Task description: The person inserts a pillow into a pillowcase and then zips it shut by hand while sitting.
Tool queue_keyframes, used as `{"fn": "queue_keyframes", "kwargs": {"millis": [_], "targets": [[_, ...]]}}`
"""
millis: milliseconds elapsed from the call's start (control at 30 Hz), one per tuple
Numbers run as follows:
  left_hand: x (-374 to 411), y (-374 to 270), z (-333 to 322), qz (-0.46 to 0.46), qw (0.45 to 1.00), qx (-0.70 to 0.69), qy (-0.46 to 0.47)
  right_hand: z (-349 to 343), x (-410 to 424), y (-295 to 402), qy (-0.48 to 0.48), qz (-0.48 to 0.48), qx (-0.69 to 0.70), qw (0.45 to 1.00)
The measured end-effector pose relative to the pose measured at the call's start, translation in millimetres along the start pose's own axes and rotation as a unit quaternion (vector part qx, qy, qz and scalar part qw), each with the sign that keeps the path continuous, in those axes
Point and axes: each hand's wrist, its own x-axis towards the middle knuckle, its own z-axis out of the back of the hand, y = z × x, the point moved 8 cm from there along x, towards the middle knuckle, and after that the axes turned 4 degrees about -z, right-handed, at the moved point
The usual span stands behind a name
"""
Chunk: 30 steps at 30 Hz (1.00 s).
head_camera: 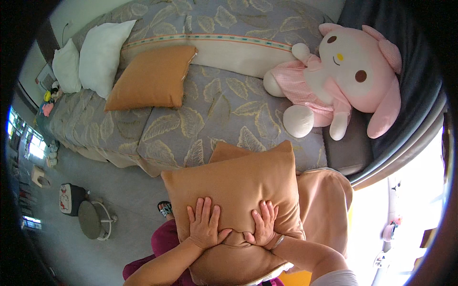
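A brown cushion (236, 186) lies over my lap, its near end gaping with some white showing at the edge. Flat on its left part rests my left hand (205, 223), fingers spread. My right hand (264, 225) presses on the right part, fingers somewhat apart, beside a crease between the two thumbs. Neither hand is closed around anything. Under the far edge another piece of brown fabric (229, 152) pokes out, resting against the sofa.
Ahead stands a sofa with a leaf-patterned cover (214, 118), bearing an orange-brown cushion (152, 78), white pillows (102, 57) and a large pink plush toy (343, 71). Brown cloth (322, 203) drapes at right. A round stool (89, 220) and a dark box-shaped stool (72, 199) stand left.
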Motion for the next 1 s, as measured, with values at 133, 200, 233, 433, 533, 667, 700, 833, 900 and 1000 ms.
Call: {"fn": "queue_keyframes", "kwargs": {"millis": [133,200,233,433,533,667,700,833,900,1000], "targets": [[40.2,28.5,-28.3,0.027,0.999,-0.004,0.017,-32.4,30.2,-35.9,-0.010,-0.030,0.004,0.999],[70.0,43.2,-37.2,0.063,0.997,-0.006,0.039,-40.3,60.8,-48.7,0.013,-0.025,-0.020,0.999],[73.2,44.0,-36.9,0.064,0.997,0.007,0.034,-41.3,71.2,-51.2,0.015,-0.027,-0.023,0.999],[72.1,18.0,15.1,0.048,0.999,-0.018,0.011,-2.5,70.1,-28.3,0.047,-0.045,0.000,0.998],[67.7,6.3,56.0,0.073,0.991,-0.080,0.076,44.7,89.2,-8.6,0.195,-0.048,0.038,0.979],[138.2,21.5,76.0,0.219,0.927,-0.169,0.255,61.2,161.6,-34.0,0.236,-0.129,-0.016,0.963],[151.7,19.1,73.1,0.205,0.943,-0.139,0.222,59.8,163.8,-32.3,0.210,-0.133,-0.082,0.965],[152.0,1.9,47.7,0.069,0.996,0.046,0.036,8.2,137.2,-38.4,0.137,-0.114,-0.164,0.970],[109.0,-8.2,24.6,0.063,0.993,0.070,0.074,2.8,104.5,-15.1,0.149,-0.053,-0.170,0.973],[60.6,-30.5,7.5,-0.009,0.989,0.047,0.139,-2.0,37.0,3.5,0.220,0.006,-0.131,0.967]]}}
